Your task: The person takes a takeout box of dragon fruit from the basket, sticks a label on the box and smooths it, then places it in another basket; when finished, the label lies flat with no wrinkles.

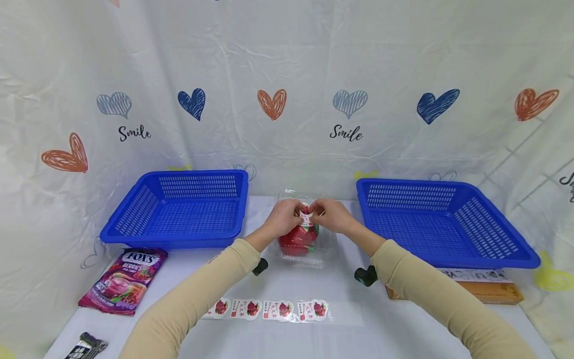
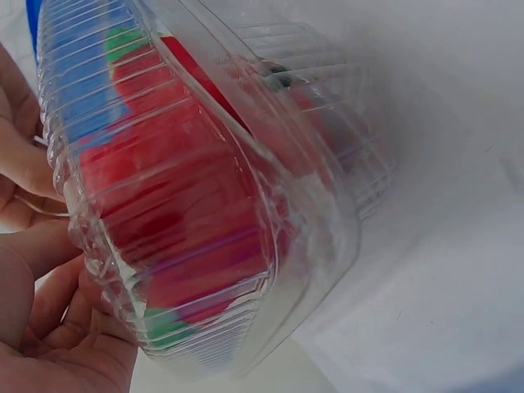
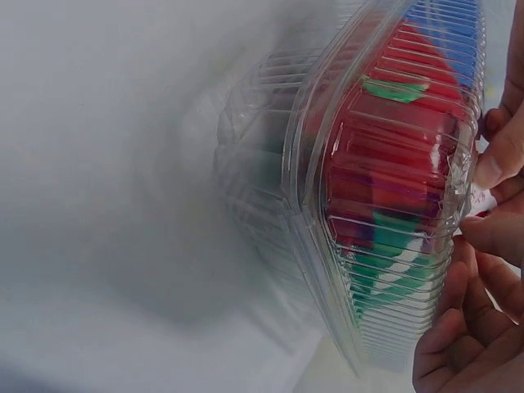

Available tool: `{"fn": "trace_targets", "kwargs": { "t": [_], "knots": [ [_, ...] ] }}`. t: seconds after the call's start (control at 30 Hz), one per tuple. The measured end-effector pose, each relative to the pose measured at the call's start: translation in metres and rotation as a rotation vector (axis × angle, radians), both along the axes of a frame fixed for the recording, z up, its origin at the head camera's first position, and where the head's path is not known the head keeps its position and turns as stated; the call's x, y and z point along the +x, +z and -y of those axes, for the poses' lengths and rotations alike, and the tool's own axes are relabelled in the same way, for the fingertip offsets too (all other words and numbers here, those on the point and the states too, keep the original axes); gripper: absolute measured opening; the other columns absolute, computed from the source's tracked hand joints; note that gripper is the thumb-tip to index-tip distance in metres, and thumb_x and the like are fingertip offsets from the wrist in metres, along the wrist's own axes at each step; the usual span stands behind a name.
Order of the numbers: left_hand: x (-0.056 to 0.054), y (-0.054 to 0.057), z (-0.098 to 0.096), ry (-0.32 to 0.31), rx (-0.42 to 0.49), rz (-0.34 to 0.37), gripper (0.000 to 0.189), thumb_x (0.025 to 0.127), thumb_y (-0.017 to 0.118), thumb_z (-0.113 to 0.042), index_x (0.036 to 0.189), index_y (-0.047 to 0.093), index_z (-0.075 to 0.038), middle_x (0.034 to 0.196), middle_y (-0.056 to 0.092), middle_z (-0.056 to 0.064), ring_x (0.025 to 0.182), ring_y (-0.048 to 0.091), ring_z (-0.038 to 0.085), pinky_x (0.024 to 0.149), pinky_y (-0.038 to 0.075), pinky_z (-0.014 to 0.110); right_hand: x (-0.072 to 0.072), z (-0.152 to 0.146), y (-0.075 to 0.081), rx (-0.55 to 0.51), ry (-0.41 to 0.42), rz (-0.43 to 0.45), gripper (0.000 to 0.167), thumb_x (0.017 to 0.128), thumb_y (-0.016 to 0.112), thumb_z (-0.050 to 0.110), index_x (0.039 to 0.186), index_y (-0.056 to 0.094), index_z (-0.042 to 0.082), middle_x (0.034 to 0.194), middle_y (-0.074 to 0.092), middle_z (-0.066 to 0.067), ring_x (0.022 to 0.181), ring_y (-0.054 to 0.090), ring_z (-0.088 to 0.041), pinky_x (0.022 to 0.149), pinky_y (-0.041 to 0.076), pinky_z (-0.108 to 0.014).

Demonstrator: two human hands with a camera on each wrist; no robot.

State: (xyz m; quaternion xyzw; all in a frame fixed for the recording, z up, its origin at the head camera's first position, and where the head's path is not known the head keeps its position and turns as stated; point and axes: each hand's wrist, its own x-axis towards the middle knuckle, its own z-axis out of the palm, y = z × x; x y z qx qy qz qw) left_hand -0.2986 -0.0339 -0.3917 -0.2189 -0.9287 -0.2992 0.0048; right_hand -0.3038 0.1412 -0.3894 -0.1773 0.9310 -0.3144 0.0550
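A clear plastic clamshell box (image 1: pixel 329 253) stands at the far middle of the table, its ribbed lid down in both wrist views. Through the plastic show red pieces (image 1: pixel 292 240) with green and purple patches, like dragon fruit. Over the lid, a small white fruit-print sticker (image 1: pixel 306 219) is pinched at its left edge by my left hand (image 1: pixel 285 215) and at its right edge by my right hand (image 1: pixel 333 215). Both hands are close together at the lid's top. The sticker's underside is hidden, so how much of it touches the lid I cannot tell.
Blue slotted baskets stand left (image 1: pixel 175 244) and right (image 1: pixel 448 262) of the box. A strip of matching stickers (image 1: pixel 279 310) lies in front. At left are a Fox's candy bag (image 1: pixel 123 281) and a black packet (image 1: pixel 87 345); a brown carton (image 1: pixel 489 291) lies at right.
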Motion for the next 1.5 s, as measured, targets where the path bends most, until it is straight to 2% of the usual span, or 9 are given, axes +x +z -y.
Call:
{"fn": "trace_targets", "kwargs": {
  "t": [0.2, 0.43, 0.67, 0.8, 1.03, 1.23, 1.37, 1.5],
  "knots": [
    [0.002, 0.0, -0.001, -0.005, -0.003, -0.022, 0.023, 0.087, 0.068, 0.0, 0.11, 0.07, -0.001, 0.096, 0.067, 0.009, 0.084, 0.059, 0.019, 0.071, 0.051, 0.025, 0.002, 0.0, 0.003, 0.008, 0.033, -0.022, 0.02, 0.088, 0.07, 0.009, 0.106, 0.066, 0.002, 0.09, 0.065, -0.007, 0.084, 0.06, -0.021, 0.072, 0.053, -0.032],
    [0.005, 0.001, 0.001, 0.015, -0.005, -0.02, 0.022, 0.086, 0.07, -0.002, 0.109, 0.071, 0.0, 0.102, 0.057, 0.012, 0.089, 0.059, 0.022, 0.074, 0.052, 0.027, 0.001, -0.001, 0.002, 0.033, 0.051, -0.031, 0.022, 0.087, 0.071, 0.011, 0.106, 0.066, 0.002, 0.088, 0.065, -0.006, 0.082, 0.059, -0.02, 0.069, 0.051, -0.029],
    [0.005, -0.001, 0.001, 0.028, -0.032, -0.044, 0.02, 0.085, 0.073, -0.006, 0.104, 0.073, 0.0, 0.103, 0.058, 0.012, 0.097, 0.058, 0.025, 0.083, 0.05, 0.032, 0.0, -0.003, 0.0, 0.029, 0.075, -0.061, 0.019, 0.086, 0.071, 0.011, 0.104, 0.066, 0.004, 0.086, 0.065, -0.004, 0.079, 0.058, -0.019, 0.065, 0.048, -0.029],
    [0.004, 0.0, 0.001, 0.022, -0.046, -0.041, 0.019, 0.085, 0.074, -0.007, 0.103, 0.073, 0.001, 0.102, 0.058, 0.012, 0.097, 0.058, 0.025, 0.083, 0.05, 0.033, 0.003, -0.004, 0.002, 0.003, 0.098, -0.079, 0.016, 0.086, 0.071, 0.012, 0.099, 0.066, 0.004, 0.082, 0.063, -0.004, 0.076, 0.058, -0.019, 0.063, 0.048, -0.029],
    [0.001, 0.003, 0.002, -0.012, -0.099, -0.034, 0.017, 0.086, 0.074, -0.007, 0.099, 0.074, 0.003, 0.099, 0.059, 0.013, 0.096, 0.056, 0.024, 0.081, 0.049, 0.032, 0.003, -0.003, 0.002, 0.018, 0.076, -0.04, 0.014, 0.088, 0.07, 0.011, 0.099, 0.069, 0.002, 0.083, 0.064, -0.005, 0.077, 0.058, -0.02, 0.064, 0.049, -0.028],
    [-0.001, 0.002, 0.002, -0.051, -0.091, -0.01, 0.015, 0.087, 0.072, -0.006, 0.1, 0.075, 0.002, 0.106, 0.061, 0.013, 0.102, 0.057, 0.025, 0.084, 0.05, 0.034, 0.002, -0.003, -0.001, 0.036, 0.079, -0.038, 0.015, 0.089, 0.069, 0.012, 0.101, 0.069, 0.002, 0.084, 0.065, -0.004, 0.076, 0.058, -0.016, 0.064, 0.048, -0.027],
    [-0.005, 0.001, 0.005, -0.098, -0.079, 0.003, 0.016, 0.088, 0.07, -0.006, 0.101, 0.075, 0.001, 0.106, 0.062, 0.012, 0.101, 0.058, 0.024, 0.085, 0.05, 0.034, 0.002, -0.004, -0.001, 0.025, 0.088, -0.042, 0.016, 0.089, 0.068, 0.012, 0.101, 0.07, 0.002, 0.083, 0.065, -0.003, 0.075, 0.058, -0.016, 0.064, 0.048, -0.027],
    [-0.009, 0.001, 0.007, -0.119, -0.074, 0.028, 0.018, 0.089, 0.068, -0.006, 0.104, 0.074, 0.001, 0.106, 0.063, 0.012, 0.102, 0.058, 0.024, 0.084, 0.05, 0.033, 0.002, -0.005, -0.001, 0.019, 0.091, -0.04, 0.017, 0.089, 0.068, 0.012, 0.102, 0.07, 0.001, 0.082, 0.065, -0.003, 0.074, 0.057, -0.016, 0.063, 0.047, -0.028]
  ]
}}
